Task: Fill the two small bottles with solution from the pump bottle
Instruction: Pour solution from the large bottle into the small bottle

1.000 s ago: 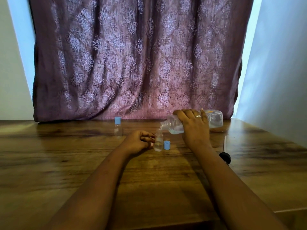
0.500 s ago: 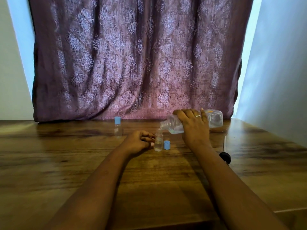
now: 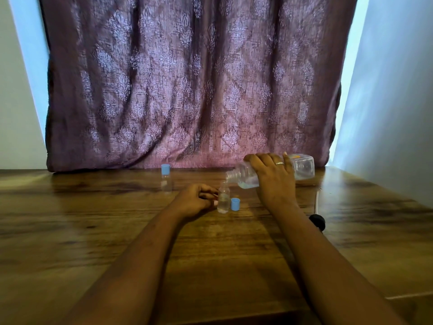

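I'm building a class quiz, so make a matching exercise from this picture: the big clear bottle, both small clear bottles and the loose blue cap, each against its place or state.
Things
1. large clear plastic bottle
2. small clear uncapped bottle
3. small clear blue-capped bottle
4. loose blue plastic cap

States
A. stands alone near the curtain
B. tipped sideways, gripped by the right hand
C. on the wooden table beside the uncapped bottle
D. upright, held by the left hand

Pairs: 1-B, 2-D, 3-A, 4-C
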Motion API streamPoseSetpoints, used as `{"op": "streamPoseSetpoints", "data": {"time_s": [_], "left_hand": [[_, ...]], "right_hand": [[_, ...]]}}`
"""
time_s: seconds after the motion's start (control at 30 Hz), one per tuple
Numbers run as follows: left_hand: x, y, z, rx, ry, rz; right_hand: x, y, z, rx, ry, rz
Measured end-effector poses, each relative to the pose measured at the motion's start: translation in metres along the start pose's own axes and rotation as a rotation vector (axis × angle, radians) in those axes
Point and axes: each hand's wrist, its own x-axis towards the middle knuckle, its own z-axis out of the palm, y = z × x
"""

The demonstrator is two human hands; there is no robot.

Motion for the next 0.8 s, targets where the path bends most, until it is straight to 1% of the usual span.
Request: {"op": "streamPoseSetpoints", "data": {"time_s": [0.8], "left_hand": [[0.0009,-0.0012,0.0005,-0.053,0.007,-0.022]], "right_hand": [[0.0003,0.0006,0.0004,0.005,0.002,-0.001]]}}
